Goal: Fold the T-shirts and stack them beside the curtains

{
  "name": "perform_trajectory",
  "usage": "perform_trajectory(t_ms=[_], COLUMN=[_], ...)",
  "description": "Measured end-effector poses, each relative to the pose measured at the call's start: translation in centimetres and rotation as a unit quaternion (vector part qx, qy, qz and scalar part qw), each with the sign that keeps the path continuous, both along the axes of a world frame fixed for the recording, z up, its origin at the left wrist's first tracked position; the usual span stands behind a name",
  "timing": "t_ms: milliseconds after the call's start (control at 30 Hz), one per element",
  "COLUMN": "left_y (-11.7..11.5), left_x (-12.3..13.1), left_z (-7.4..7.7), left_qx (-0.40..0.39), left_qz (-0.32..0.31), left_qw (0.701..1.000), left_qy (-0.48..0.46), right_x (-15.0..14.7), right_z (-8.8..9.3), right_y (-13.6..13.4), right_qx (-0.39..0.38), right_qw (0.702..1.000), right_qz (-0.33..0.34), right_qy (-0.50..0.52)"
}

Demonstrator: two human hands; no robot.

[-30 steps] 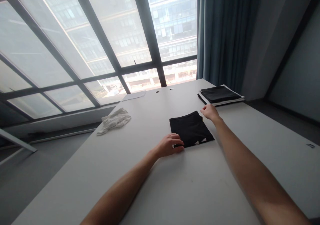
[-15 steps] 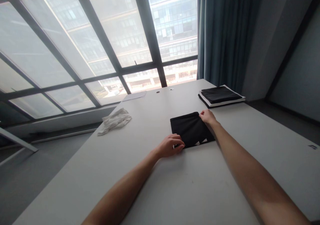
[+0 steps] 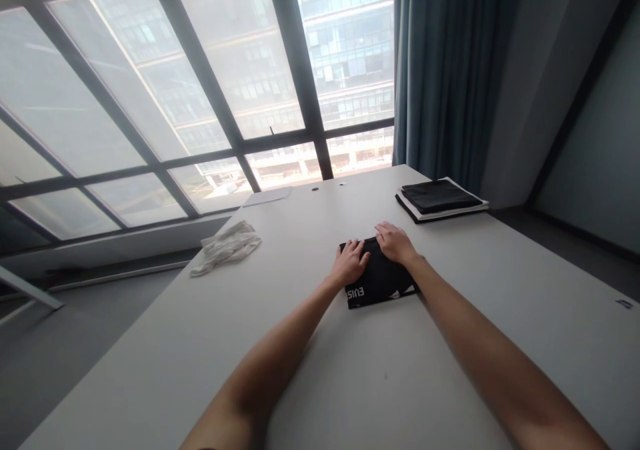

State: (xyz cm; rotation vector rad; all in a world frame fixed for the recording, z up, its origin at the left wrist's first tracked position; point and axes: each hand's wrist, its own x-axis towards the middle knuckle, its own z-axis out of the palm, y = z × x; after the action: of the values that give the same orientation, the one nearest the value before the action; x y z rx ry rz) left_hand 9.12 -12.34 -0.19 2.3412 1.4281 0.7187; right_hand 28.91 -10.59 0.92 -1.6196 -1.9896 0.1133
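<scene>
A black folded cloth (image 3: 383,280) with white lettering and white marks along its near edge lies flat on the white table (image 3: 320,370). On its far left part rests my left hand (image 3: 351,263), palm down with the fingers spread. My right hand (image 3: 395,242) lies over the cloth's far right edge, fingers stretched out and pointing left. Both hands press on the fabric from above, and neither grips it.
Crumpled white cloth (image 3: 227,247) lies at the table's left edge. A stack of folded black and white cloths (image 3: 440,198) sits at the far right. A white sheet (image 3: 269,197) is near the window. Behind the table hangs a blue curtain (image 3: 445,77).
My left hand has moved from the near left corner to the far left part, uncovering the lettering. My right hand has let go of the far right corner, shifted left and flattened.
</scene>
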Motion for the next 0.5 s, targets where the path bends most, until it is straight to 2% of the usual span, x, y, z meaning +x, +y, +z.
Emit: perform_trajectory(t_ms=[100,167,367,500], left_y=[-0.3,-0.5,-1.5,-3.4], left_x=[0.8,0.9,1.1,1.9], left_z=[-1.3,-1.5,0.4,0.7], left_qx=[0.004,0.009,0.015,0.05], left_qz=[-0.009,-0.01,0.001,-0.038], left_qw=[1.0,0.999,0.985,0.98], left_qy=[0.024,0.052,0.171,0.19], right_x=[-0.1,0.6,1.7,1.6], right_z=[-1.6,-2.5,-3.0,-3.1], right_y=[0.1,0.4,1.1,1.2], right_qx=[-0.089,-0.133,-0.17,-0.167], right_qw=[0.995,0.99,0.984,0.985], right_qz=[-0.003,-0.024,-0.041,-0.035], right_qy=[-0.043,-0.042,-0.037,-0.03])
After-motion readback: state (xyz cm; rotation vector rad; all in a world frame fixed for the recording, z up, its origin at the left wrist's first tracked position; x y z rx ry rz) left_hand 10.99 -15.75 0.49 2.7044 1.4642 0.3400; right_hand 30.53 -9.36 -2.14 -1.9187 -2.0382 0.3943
